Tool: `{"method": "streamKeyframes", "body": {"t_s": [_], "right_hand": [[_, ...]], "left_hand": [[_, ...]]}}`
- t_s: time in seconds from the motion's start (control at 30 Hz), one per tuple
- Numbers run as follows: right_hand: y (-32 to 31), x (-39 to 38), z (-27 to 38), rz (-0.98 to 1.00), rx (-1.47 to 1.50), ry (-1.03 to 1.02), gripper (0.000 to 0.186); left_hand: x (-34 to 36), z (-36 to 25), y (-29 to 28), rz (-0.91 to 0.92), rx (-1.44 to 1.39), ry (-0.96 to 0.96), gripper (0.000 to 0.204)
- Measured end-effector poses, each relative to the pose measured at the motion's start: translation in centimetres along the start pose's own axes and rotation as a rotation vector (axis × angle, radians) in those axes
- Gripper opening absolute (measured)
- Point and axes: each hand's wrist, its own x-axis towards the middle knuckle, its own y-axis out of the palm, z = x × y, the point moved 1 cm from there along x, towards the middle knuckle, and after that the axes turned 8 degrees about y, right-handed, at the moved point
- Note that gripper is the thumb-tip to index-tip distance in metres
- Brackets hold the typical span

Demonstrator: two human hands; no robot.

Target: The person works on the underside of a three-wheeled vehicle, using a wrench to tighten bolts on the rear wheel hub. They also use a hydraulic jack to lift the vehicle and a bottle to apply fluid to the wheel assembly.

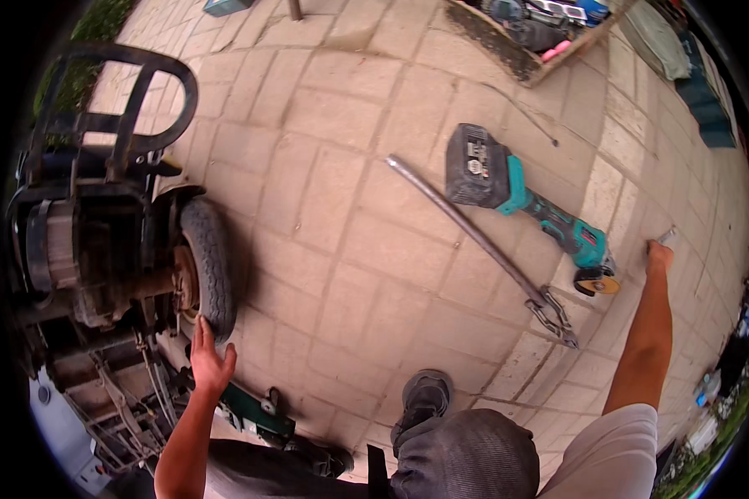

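Observation:
At the lower left my left hand (211,359) is open, fingertips at the tyre (210,249) of a tipped vehicle with a black frame and exposed underside. At the right my right hand (659,254) is closed on a small metal tool (667,236), possibly a wrench, low over the paving. Left of it lies a teal-and-black cordless angle grinder (570,233) with a large battery and yellowish disc. Beside the grinder lies a long metal bar (466,224) with a jawed, linkage-like end (556,320).
A wooden crate (512,62) of assorted items stands at top right, near sacks (657,41) and a thin cord (524,112). A green floor jack (258,420) sits by my legs. A teal box (225,7) and a post (295,8) are at the top. Grass (91,29) edges the paving.

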Motion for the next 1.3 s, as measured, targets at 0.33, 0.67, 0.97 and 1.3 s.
{"method": "streamKeyframes", "body": {"t_s": [0.33, 0.67, 0.97, 1.3], "right_hand": [[0.3, -5.6, -0.5, 0.033, 0.332, 0.253, 0.028], [-15.2, -40.8, 25.4, 0.292, 0.402, -0.709, 0.026], [-17.0, -77.8, 39.9, 0.978, 0.491, -1.019, 0.021], [-6.6, -94.0, 37.6, 0.988, 0.103, -1.457, 0.041]], "left_hand": [[-2.0, 0.2, -1.2, -0.148, 0.104, -0.041, 0.075], [-1.7, 0.4, 0.6, -0.386, 0.002, -0.086, 0.066], [-4.5, 3.4, 4.2, -0.428, 0.031, -0.068, 0.072], [-7.3, 9.7, 5.4, -0.449, -0.188, -0.228, 0.069]]}}
